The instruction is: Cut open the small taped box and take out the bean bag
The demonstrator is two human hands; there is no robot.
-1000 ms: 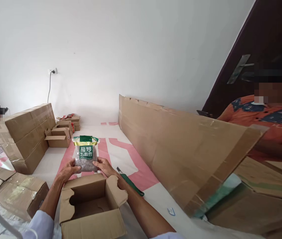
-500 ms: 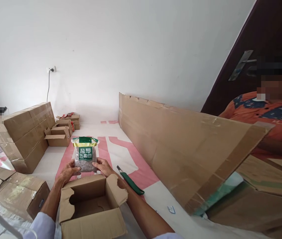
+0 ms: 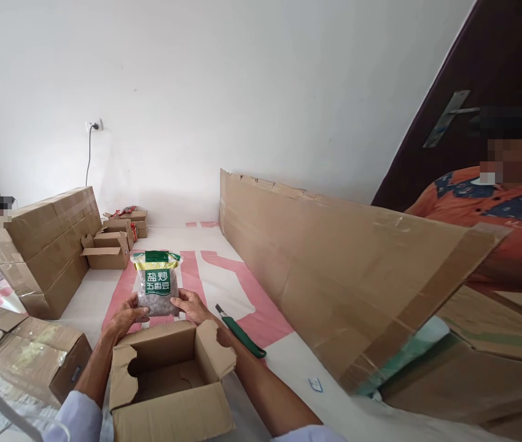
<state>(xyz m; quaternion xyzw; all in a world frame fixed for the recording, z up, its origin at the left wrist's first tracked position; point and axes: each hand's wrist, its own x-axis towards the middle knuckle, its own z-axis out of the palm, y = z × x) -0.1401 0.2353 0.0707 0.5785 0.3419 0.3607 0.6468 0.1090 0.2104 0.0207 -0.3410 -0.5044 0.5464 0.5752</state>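
Observation:
A clear plastic bag of beans [image 3: 157, 285] with a green and yellow label stands upright between my hands, its printed front facing me. My left hand [image 3: 128, 318] grips its lower left side, thumb in front. On the lower right side, my right hand [image 3: 191, 306] holds it the same way. Closer to me, an open cardboard box [image 3: 173, 408] sits between my forearms, flaps folded out and its visible inside bare. To the right of my right forearm lies a green-handled box cutter [image 3: 242, 336], its blade end pointing away from me.
A tall cardboard sheet [image 3: 335, 264] stands along the right side, with a person in orange [image 3: 459, 196] behind it. Stacked closed cartons [image 3: 49, 245] and small open boxes [image 3: 107, 252] are at the left. A taped carton [image 3: 35, 350] lies nearer. Another person's head shows far left.
My hands and the bag stay almost in place. The whole view shifts very slightly.

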